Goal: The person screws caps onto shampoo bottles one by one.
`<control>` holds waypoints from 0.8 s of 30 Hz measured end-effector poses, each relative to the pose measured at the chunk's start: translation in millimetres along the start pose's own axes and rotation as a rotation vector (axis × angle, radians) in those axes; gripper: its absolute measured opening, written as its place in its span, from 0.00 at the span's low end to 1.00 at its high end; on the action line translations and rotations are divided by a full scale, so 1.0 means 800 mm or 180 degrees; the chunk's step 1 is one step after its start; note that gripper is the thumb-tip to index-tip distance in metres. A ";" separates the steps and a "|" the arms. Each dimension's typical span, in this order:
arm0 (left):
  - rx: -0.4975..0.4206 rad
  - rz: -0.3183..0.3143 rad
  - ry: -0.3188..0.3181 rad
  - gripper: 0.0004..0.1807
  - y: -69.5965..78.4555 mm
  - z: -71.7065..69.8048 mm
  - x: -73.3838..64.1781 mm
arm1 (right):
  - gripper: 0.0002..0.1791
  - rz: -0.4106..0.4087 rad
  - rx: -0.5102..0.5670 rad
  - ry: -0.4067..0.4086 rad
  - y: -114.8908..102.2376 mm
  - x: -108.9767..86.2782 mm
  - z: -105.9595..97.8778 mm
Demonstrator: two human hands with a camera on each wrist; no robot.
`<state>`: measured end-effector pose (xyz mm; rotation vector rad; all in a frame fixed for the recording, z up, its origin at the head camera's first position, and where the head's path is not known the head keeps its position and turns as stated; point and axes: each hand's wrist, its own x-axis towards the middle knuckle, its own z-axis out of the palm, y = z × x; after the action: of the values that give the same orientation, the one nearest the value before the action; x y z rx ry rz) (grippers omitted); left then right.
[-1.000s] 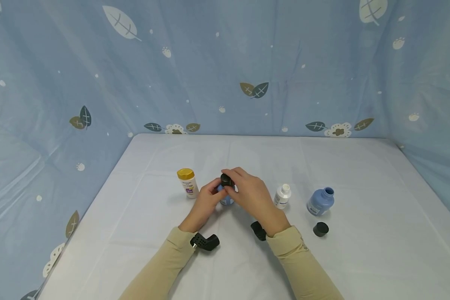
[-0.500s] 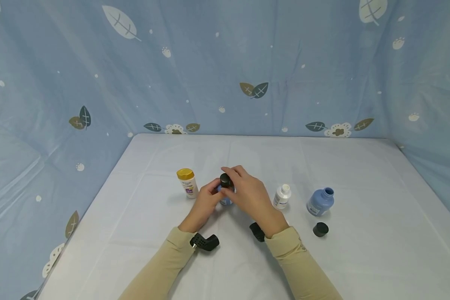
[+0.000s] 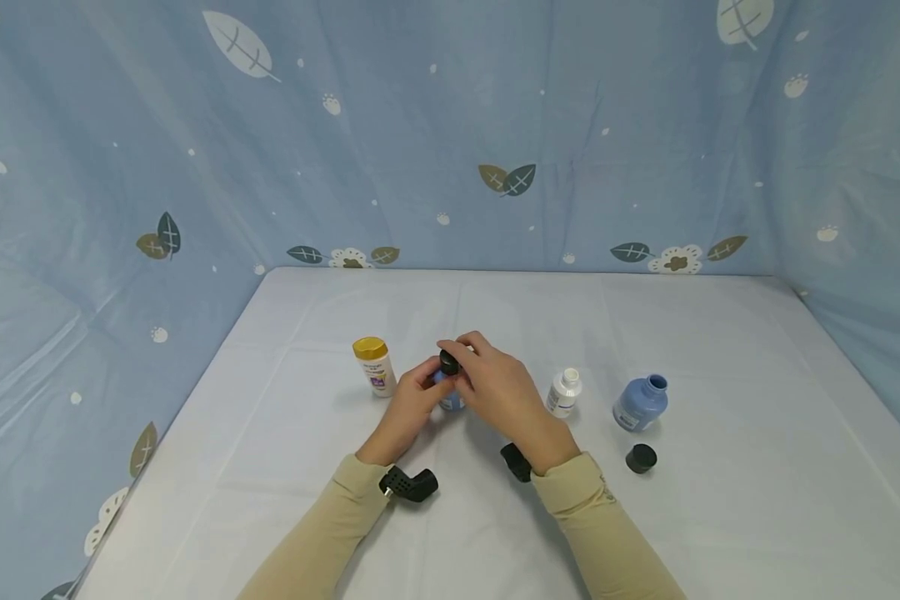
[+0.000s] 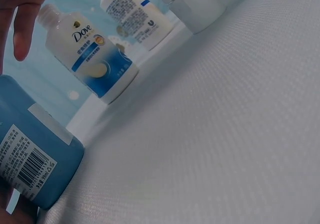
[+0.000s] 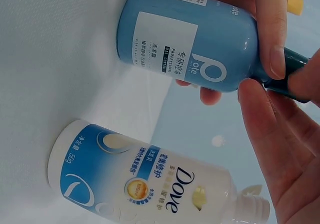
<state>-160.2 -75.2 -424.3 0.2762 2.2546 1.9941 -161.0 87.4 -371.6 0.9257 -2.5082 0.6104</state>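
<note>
My left hand [image 3: 411, 402] grips a small blue shampoo bottle [image 5: 175, 41] around its body, upright on the table. Over the bottle's neck sits a black cap [image 3: 448, 362], with the thumb and fingers of my right hand [image 3: 504, 390] pinching it. In the right wrist view a left finger lies along the bottle's shoulder, close to the cap [image 5: 295, 66]. To the right of my hands stands a capless white Dove bottle [image 3: 565, 392], its blue label [image 5: 145, 176] large in the right wrist view.
Farther right are an uncapped blue bottle [image 3: 641, 404] and a loose black cap [image 3: 641, 458] in front of it. Left of my hands stands a white bottle with a gold cap [image 3: 375, 367]. A patterned blue curtain [image 3: 420, 133] rises behind the white table [image 3: 270, 500].
The right fingers have shifted slightly around the black cap, the index finger now reaching farther over its top. The left hand and the bottle have stayed in place.
</note>
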 end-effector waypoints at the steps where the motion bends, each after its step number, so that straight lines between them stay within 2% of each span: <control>1: 0.0010 0.0005 -0.0007 0.19 0.005 0.001 -0.002 | 0.22 0.0003 -0.0007 -0.0006 0.000 0.000 -0.001; 5: 0.0051 -0.0002 -0.0027 0.20 0.020 0.004 -0.007 | 0.23 0.0011 -0.0040 -0.0051 0.000 0.000 -0.002; 9: 0.0056 -0.0028 -0.0019 0.20 0.020 0.004 -0.008 | 0.24 0.0029 -0.0050 -0.0100 -0.001 0.000 -0.003; 16: -0.0003 0.0040 -0.0033 0.20 -0.009 0.000 0.002 | 0.24 0.0035 0.0003 -0.0095 0.000 0.000 -0.002; 24: 0.0047 -0.0020 0.0036 0.19 -0.014 -0.002 0.003 | 0.23 0.0030 0.0011 -0.0025 0.000 0.001 0.000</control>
<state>-163.9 -77.5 -435.0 0.2596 2.2747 1.9818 -161.1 86.9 -370.8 0.9197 -2.5206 0.6153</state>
